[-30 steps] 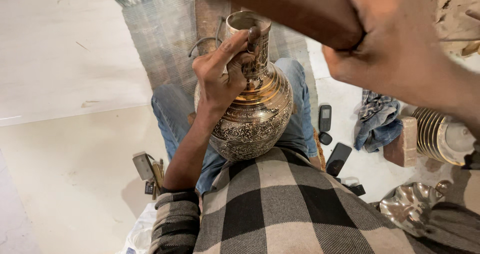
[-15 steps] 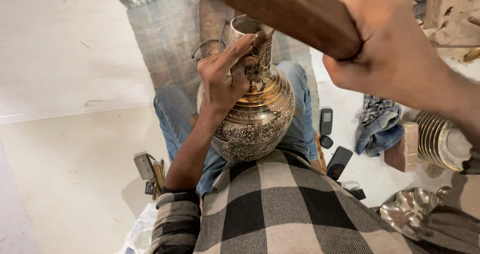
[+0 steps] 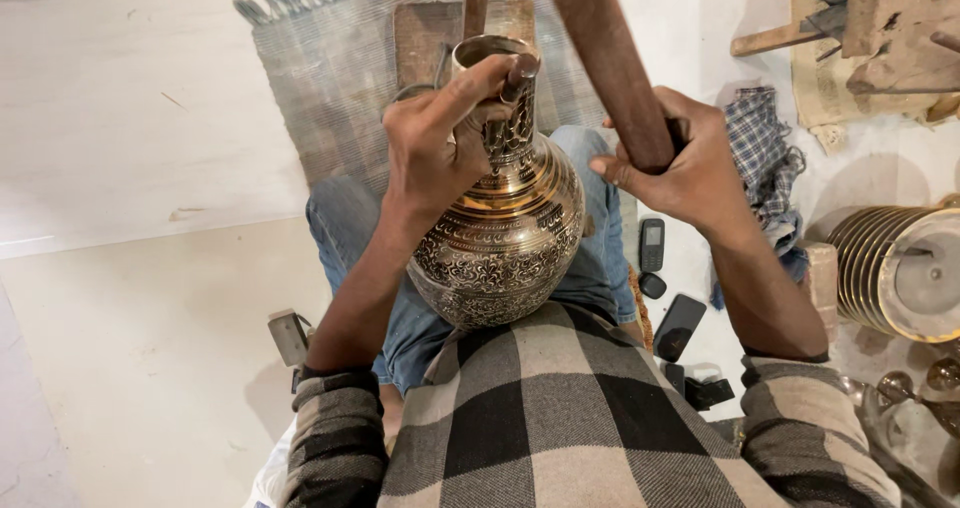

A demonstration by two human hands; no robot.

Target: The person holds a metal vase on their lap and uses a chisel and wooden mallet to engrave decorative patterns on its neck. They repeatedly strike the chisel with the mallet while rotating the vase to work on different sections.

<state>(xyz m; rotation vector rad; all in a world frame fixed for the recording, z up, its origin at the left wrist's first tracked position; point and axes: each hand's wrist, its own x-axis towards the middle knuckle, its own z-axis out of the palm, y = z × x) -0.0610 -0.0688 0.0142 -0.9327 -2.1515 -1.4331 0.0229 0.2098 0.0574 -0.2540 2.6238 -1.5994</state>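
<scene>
An engraved brass jug (image 3: 505, 243) with a round belly and narrow neck rests on my lap, its mouth pointing away from me. My left hand (image 3: 435, 138) grips the jug's neck and pinches a small metal punch (image 3: 519, 76) against the rim. My right hand (image 3: 680, 163) is closed around a thick wooden mallet handle (image 3: 605, 63) that rises up and away out of the frame, just right of the jug. A wooden block (image 3: 435, 33) lies beyond the jug's mouth on a woven mat (image 3: 330, 88).
Two dark mobile phones (image 3: 652, 245) (image 3: 679, 326) lie on the pale floor at my right. A checked cloth (image 3: 765, 158) is beside them. A stack of brass plates (image 3: 895, 273) stands at the right edge. Wooden tools and boards (image 3: 880, 28) sit at top right.
My right hand has come down and away from the camera with the mallet handle, now level with the jug's shoulder. My left hand keeps its grip on the jug's neck.
</scene>
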